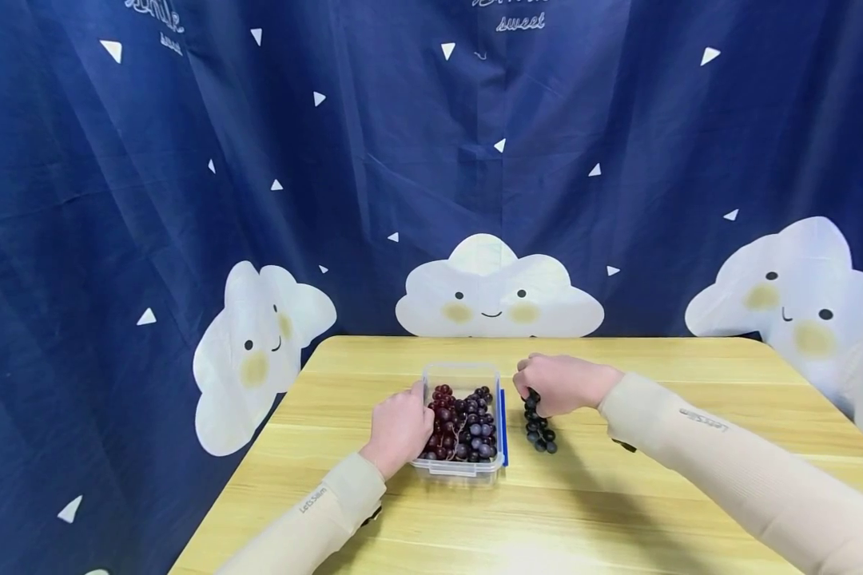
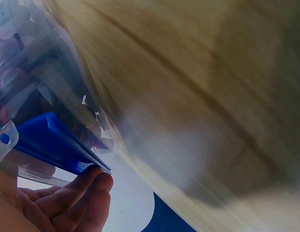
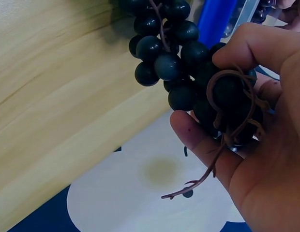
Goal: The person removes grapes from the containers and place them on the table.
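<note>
A clear plastic food container stands mid-table with a bunch of red grapes and a bunch of dark purple grapes inside. My left hand grips its left side. In the left wrist view, the fingertips of that hand touch a blue side clip. To the container's right, my right hand holds a bunch of black grapes by its upper end. The right wrist view shows the fingers round these black grapes, with a curled brown stem across the palm.
A blue strip runs along the container's right side. Everything is on a light wooden table. Behind it hangs a dark blue curtain printed with white clouds and triangles.
</note>
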The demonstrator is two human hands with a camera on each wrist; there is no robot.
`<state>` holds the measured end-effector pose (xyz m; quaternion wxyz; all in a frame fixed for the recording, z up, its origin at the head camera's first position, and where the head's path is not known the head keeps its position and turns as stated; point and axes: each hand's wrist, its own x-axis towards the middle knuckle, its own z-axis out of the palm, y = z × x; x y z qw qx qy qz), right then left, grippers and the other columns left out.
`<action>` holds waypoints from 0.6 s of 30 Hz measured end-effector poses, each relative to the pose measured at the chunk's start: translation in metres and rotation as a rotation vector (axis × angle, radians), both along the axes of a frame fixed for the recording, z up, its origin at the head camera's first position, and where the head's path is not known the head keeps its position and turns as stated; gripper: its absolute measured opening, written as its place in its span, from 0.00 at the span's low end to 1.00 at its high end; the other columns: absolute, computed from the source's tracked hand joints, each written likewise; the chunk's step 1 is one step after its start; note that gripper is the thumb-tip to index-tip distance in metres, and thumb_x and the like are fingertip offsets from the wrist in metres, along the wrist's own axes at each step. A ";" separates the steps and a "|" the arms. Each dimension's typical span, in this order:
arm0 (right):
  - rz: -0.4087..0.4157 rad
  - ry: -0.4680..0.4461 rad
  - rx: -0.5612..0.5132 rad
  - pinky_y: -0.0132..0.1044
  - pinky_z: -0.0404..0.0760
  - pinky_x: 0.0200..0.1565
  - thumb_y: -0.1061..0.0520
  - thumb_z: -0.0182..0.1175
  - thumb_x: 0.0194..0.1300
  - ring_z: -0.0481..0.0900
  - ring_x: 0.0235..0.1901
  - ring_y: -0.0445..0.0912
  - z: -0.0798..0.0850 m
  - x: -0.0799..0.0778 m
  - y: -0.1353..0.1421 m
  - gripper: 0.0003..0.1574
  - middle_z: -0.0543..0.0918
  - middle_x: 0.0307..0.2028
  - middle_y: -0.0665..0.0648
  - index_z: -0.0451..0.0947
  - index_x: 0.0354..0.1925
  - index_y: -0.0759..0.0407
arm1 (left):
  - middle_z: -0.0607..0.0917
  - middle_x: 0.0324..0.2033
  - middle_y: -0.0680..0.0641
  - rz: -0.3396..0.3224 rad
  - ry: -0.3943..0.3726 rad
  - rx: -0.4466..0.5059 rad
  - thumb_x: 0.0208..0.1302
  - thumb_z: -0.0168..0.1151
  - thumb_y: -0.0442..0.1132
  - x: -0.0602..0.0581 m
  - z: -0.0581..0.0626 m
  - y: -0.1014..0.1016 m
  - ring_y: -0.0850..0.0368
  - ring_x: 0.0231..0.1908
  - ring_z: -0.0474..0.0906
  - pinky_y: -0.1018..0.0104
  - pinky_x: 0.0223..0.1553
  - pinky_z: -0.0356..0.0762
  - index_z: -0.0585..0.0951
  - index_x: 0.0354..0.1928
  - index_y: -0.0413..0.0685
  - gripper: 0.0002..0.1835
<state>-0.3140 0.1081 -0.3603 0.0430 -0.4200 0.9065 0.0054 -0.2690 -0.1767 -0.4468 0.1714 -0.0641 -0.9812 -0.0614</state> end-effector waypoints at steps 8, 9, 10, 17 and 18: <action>0.005 0.006 -0.021 0.37 0.78 0.35 0.68 0.67 0.47 0.73 0.38 0.45 -0.011 -0.012 0.000 0.17 0.78 0.38 0.51 0.83 0.38 0.54 | 0.86 0.31 0.45 -0.004 -0.014 -0.002 0.67 0.57 0.45 0.000 -0.001 0.002 0.50 0.28 0.82 0.57 0.25 0.77 0.76 0.64 0.42 0.26; 0.012 0.007 -0.027 0.37 0.79 0.36 0.68 0.68 0.46 0.73 0.38 0.46 -0.012 -0.014 0.000 0.17 0.78 0.38 0.51 0.83 0.37 0.54 | 0.86 0.31 0.45 -0.002 -0.011 -0.002 0.67 0.57 0.45 0.000 -0.001 0.003 0.50 0.28 0.82 0.56 0.25 0.78 0.76 0.64 0.42 0.26; 0.016 0.014 -0.028 0.37 0.79 0.36 0.67 0.69 0.47 0.74 0.39 0.46 -0.013 -0.015 0.001 0.16 0.78 0.38 0.51 0.84 0.37 0.54 | 0.86 0.31 0.45 -0.001 -0.009 -0.002 0.66 0.57 0.44 0.000 -0.002 0.003 0.49 0.29 0.83 0.55 0.26 0.78 0.76 0.64 0.42 0.26; 0.079 0.074 -0.058 0.41 0.83 0.43 0.66 0.69 0.46 0.77 0.44 0.50 -0.018 -0.026 0.002 0.15 0.80 0.42 0.53 0.85 0.35 0.54 | 0.87 0.34 0.43 -0.001 -0.007 0.002 0.67 0.56 0.44 0.000 -0.001 0.002 0.48 0.30 0.84 0.54 0.27 0.79 0.75 0.65 0.41 0.26; 0.083 0.079 -0.064 0.42 0.83 0.44 0.66 0.68 0.46 0.77 0.46 0.50 -0.018 -0.028 0.003 0.15 0.80 0.43 0.53 0.86 0.35 0.53 | 0.88 0.34 0.43 0.000 -0.005 0.002 0.67 0.56 0.44 0.000 0.000 0.002 0.48 0.30 0.84 0.54 0.27 0.79 0.75 0.65 0.41 0.26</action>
